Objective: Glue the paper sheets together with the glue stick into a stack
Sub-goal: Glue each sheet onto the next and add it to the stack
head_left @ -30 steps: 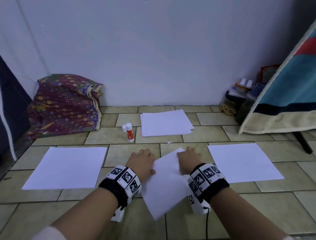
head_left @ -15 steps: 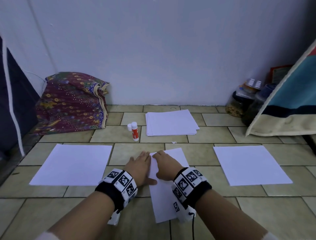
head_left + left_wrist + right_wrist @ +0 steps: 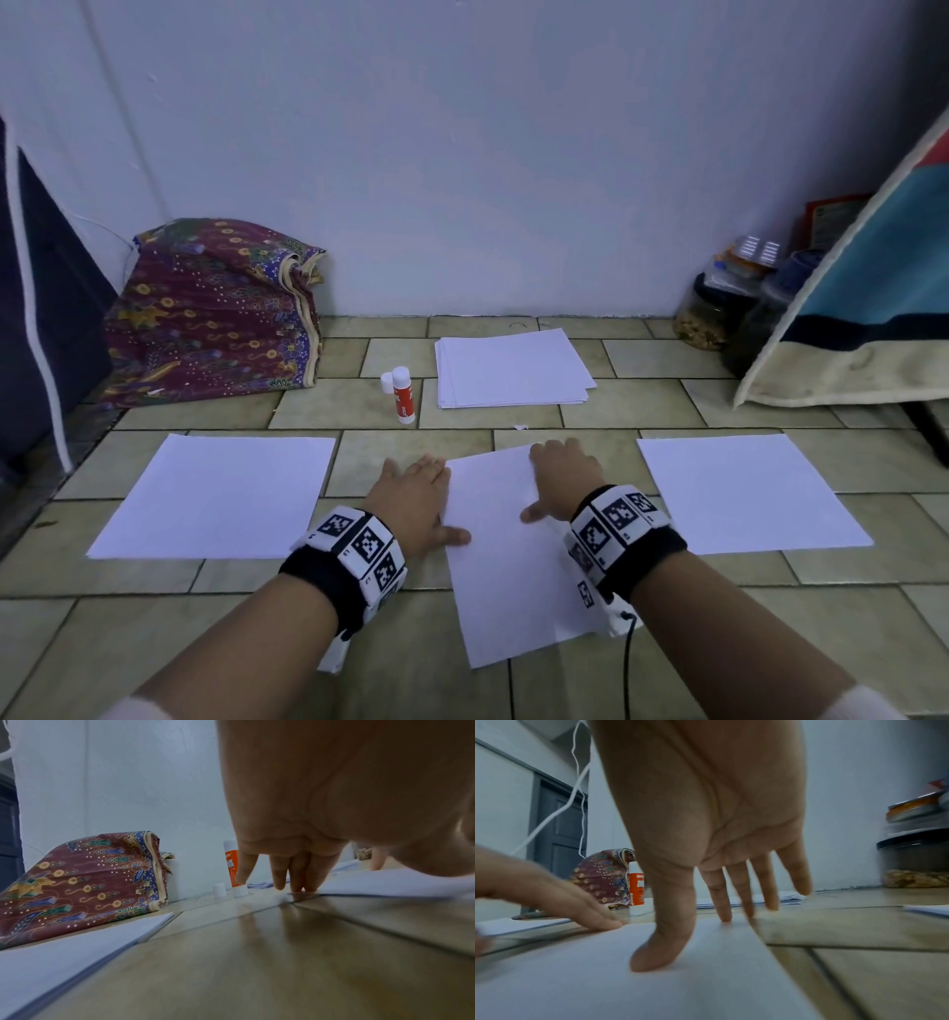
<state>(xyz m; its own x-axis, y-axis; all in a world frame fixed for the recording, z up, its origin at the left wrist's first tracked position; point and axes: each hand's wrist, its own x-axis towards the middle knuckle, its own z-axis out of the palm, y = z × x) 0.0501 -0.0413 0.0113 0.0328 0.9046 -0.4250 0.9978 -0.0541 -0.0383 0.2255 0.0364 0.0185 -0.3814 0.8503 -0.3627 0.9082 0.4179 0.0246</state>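
A white sheet [image 3: 506, 555] lies on the tiled floor between my hands, a little askew. My left hand [image 3: 413, 496] lies flat at its left edge, thumb on the paper. My right hand [image 3: 562, 475] presses its far right corner with straight fingers [image 3: 725, 902] and the thumb [image 3: 659, 953] down on the sheet. Single sheets lie to the left [image 3: 221, 496] and right [image 3: 744, 493]. Near the wall sits a paper stack [image 3: 511, 375]. The orange-and-white glue stick [image 3: 403, 395] stands upright left of it, its cap [image 3: 386, 383] beside it.
A folded patterned cloth [image 3: 215, 313] lies against the wall at the back left. Jars [image 3: 719, 308] and a blue-and-cream mattress edge [image 3: 873, 318] crowd the back right. A dark panel [image 3: 36, 308] stands at the left. A cable [image 3: 627, 663] hangs from my right wrist.
The middle sheet has turned from a diagonal lie to nearly square with the tiles. My right hand moved from its left part to its far right corner; the left hand stayed at the left edge.
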